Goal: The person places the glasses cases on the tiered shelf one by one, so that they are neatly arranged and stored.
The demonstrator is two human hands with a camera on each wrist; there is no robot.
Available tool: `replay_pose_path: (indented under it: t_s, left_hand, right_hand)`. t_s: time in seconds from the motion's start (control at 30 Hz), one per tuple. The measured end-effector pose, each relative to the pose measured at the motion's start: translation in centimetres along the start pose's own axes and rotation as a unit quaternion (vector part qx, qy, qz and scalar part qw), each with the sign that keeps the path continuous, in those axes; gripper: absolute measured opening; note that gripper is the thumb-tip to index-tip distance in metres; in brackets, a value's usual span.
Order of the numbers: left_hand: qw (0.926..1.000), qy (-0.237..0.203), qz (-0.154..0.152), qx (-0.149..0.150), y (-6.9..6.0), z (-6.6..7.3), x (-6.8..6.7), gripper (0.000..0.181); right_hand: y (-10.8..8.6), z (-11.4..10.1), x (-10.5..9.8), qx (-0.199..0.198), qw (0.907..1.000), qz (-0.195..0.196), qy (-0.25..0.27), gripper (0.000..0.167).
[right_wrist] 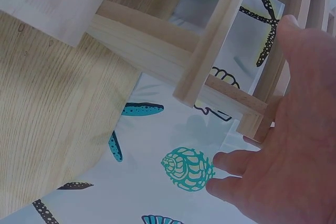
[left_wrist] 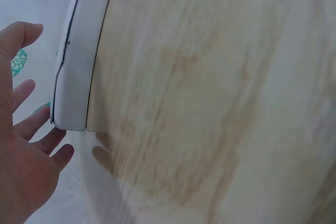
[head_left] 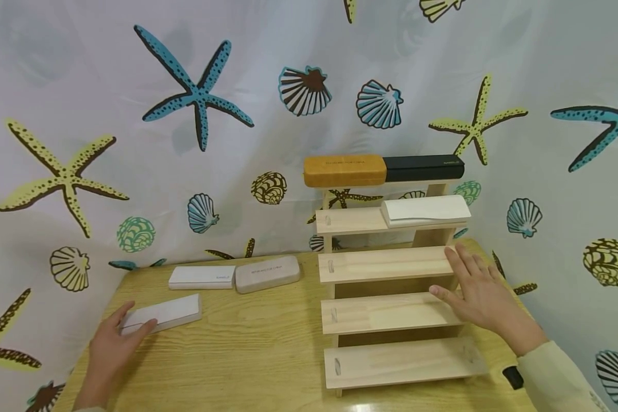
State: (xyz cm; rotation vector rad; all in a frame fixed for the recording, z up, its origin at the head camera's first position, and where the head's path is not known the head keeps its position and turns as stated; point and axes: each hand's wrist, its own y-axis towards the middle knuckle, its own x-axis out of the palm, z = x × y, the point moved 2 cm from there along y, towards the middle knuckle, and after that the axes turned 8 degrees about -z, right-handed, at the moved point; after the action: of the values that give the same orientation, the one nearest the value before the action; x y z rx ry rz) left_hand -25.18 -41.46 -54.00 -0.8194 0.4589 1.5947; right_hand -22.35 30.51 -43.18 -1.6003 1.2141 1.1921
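At the left of the table, my left hand is spread around the near-left end of a white eyeglass case. In the left wrist view the thumb stands off from the white case, and some fingertips are at its end. My right hand lies at the right side of a stepped wooden display rack, fingers extended beside its middle shelves. The right wrist view has the hand close to the rack's frame; exact contact is unclear.
Another white case and a beige case lie end to end at the table's back. An orange case and a black case occupy the top shelf, a white case the one below. A patterned curtain hangs behind.
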Motion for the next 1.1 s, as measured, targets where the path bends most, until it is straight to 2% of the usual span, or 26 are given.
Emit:
replay_pose_path:
  t_s: [0.13, 0.37, 0.6, 0.87, 1.1]
  left_hand:
    - [0.9999, 0.002, -0.011, 0.005, 0.1, -0.6, 0.0, 0.1]
    - [0.9983, 0.037, -0.045, 0.009, 1.0, -1.0, -0.3, 0.107]
    - [0.9972, 0.02, -0.072, 0.006, 1.3, -1.7, -0.2, 0.116]
    - [0.9965, 0.063, -0.049, 0.024, 0.7, -1.8, -0.1, 0.114]
    - [0.9953, 0.074, -0.057, 0.027, 0.5, -2.0, -0.1, 0.108]
  right_hand:
    - [0.0, 0.0, 0.1, 0.0, 1.0, 0.002, -0.001, 0.095]
    - [0.0, 0.0, 0.1, -0.001, 1.0, 0.0, 0.002, 0.095]
    - [0.0, 0.0, -0.1, -0.001, 1.0, 0.002, 0.001, 0.095]
    - [0.0, 0.1, 0.0, -0.003, 1.0, 0.004, 0.004, 0.095]
    - [0.0, 0.1, 0.0, -0.003, 1.0, 0.002, 0.001, 0.095]
